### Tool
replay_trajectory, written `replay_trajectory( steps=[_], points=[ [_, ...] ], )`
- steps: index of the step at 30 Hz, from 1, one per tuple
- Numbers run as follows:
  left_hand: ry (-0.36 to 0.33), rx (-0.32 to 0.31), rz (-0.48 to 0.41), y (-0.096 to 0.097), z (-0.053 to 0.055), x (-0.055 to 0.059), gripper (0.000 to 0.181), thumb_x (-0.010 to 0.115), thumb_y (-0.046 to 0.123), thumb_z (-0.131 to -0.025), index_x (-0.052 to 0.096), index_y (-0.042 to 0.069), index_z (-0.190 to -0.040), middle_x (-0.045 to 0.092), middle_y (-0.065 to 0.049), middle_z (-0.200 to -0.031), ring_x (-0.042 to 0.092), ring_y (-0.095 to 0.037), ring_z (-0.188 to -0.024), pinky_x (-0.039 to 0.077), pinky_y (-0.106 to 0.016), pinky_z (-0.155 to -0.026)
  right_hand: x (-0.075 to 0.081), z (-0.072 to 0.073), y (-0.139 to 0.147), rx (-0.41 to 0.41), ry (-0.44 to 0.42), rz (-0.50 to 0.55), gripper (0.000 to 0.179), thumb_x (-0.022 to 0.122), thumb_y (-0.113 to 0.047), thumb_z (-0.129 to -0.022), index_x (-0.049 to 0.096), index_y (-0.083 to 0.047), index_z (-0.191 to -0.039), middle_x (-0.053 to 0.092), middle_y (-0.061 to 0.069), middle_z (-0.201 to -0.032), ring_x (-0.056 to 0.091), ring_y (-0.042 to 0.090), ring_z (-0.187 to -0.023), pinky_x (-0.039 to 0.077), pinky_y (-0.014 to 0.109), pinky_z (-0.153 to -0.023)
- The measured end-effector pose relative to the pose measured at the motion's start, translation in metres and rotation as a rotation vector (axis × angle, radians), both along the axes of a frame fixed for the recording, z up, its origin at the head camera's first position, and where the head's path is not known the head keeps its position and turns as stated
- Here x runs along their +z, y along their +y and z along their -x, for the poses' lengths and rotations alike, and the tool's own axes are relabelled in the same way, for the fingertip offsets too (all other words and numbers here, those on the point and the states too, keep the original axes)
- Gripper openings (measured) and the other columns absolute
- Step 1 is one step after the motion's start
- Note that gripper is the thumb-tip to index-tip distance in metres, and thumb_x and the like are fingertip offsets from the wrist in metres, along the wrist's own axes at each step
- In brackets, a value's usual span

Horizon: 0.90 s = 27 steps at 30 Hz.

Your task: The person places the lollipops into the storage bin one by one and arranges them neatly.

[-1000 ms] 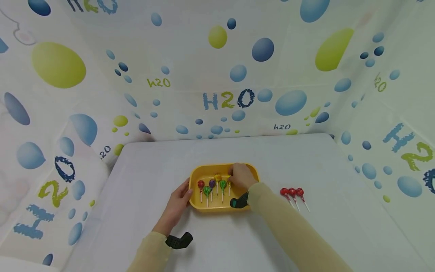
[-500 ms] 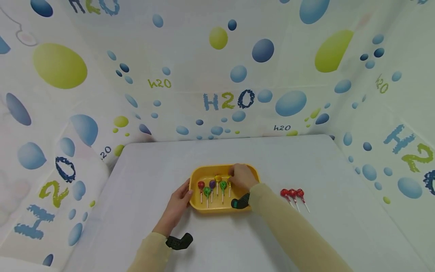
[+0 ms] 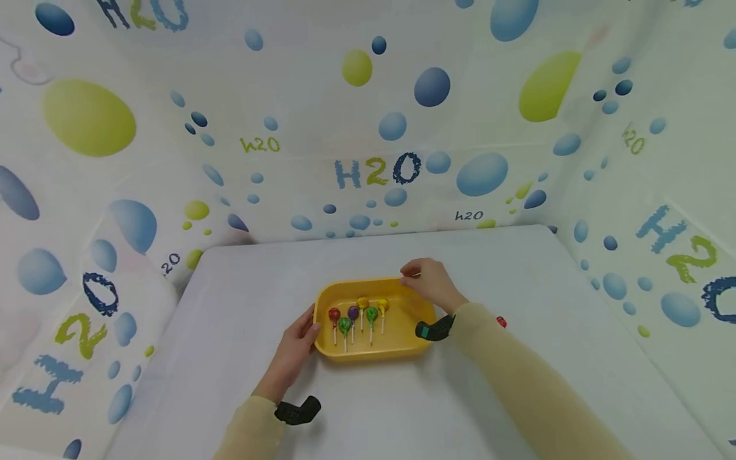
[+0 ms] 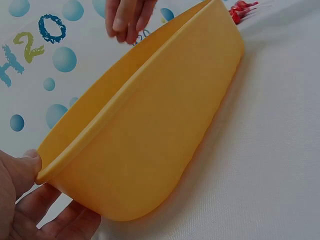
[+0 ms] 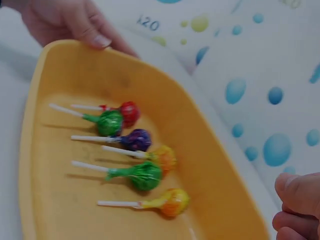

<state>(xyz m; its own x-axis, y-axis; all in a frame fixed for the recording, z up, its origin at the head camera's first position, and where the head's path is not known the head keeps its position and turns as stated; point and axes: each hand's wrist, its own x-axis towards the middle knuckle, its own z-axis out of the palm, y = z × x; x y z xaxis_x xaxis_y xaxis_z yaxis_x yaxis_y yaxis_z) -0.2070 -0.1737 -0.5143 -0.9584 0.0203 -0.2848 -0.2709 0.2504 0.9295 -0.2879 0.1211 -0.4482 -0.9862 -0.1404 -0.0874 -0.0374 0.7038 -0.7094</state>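
Right hand (image 3: 431, 282) lifted off rightmost yellow lollipop (image 3: 383, 306), fingers loosely bent, nothing held; left hand (image 3: 295, 342) still grips tray (image 3: 399, 332).

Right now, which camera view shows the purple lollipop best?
The right wrist view: the purple lollipop appears larger there, its wrapped head and white stick visible. The head view shows it small, in the yellow tray. The left wrist view does not show it; the tray's wall stands in front.

White walls (image 3: 310, 96) with blue-green ovals, seemingly cloth, surround a white table (image 3: 259, 275)
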Motion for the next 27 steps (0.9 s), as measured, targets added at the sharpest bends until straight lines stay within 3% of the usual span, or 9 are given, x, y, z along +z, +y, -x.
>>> replay_trajectory(
  steps=[9,14,21,27],
  points=[
    [-0.009,-0.003,0.007,0.0,-0.002,0.0,0.058,0.044,0.018,-0.111,0.023,0.017,-0.164,0.034,-0.016,-0.166,0.048,-0.035,-0.143,0.044,-0.049,-0.116,0.027,-0.002,0.065,-0.08,0.113,0.079,0.031,0.068,-0.022,-0.099,0.07,-0.004,-0.125,0.072,0.016,-0.124,0.068,0.033,-0.113,0.059,0.047,-0.098],
    [-0.009,-0.005,0.001,0.0,-0.001,-0.001,0.058,0.044,0.018,-0.111,0.023,0.017,-0.164,0.034,-0.017,-0.166,0.046,-0.036,-0.144,0.043,-0.049,-0.116,0.032,-0.007,0.102,-0.136,0.142,0.081,0.033,0.067,-0.024,-0.1,0.069,-0.003,-0.126,0.071,0.018,-0.125,0.067,0.035,-0.114,0.058,0.05,-0.099],
    [-0.015,-0.01,0.007,-0.002,-0.001,-0.002,0.059,0.045,0.02,-0.111,0.022,0.018,-0.165,0.032,-0.017,-0.166,0.045,-0.036,-0.145,0.043,-0.048,-0.116,0.024,-0.021,0.145,-0.176,0.129,0.064,0.039,0.063,-0.027,-0.103,0.065,-0.001,-0.131,0.068,0.022,-0.13,0.064,0.038,-0.117,0.055,0.054,-0.102],
    [-0.015,-0.015,0.007,-0.001,0.0,-0.001,0.059,0.044,0.02,-0.111,0.021,0.018,-0.165,0.032,-0.017,-0.167,0.045,-0.036,-0.145,0.043,-0.049,-0.116,0.003,-0.037,0.171,-0.191,0.108,0.048,0.042,0.06,-0.029,-0.104,0.063,0.001,-0.133,0.067,0.025,-0.13,0.064,0.038,-0.116,0.054,0.055,-0.103]
  ],
)
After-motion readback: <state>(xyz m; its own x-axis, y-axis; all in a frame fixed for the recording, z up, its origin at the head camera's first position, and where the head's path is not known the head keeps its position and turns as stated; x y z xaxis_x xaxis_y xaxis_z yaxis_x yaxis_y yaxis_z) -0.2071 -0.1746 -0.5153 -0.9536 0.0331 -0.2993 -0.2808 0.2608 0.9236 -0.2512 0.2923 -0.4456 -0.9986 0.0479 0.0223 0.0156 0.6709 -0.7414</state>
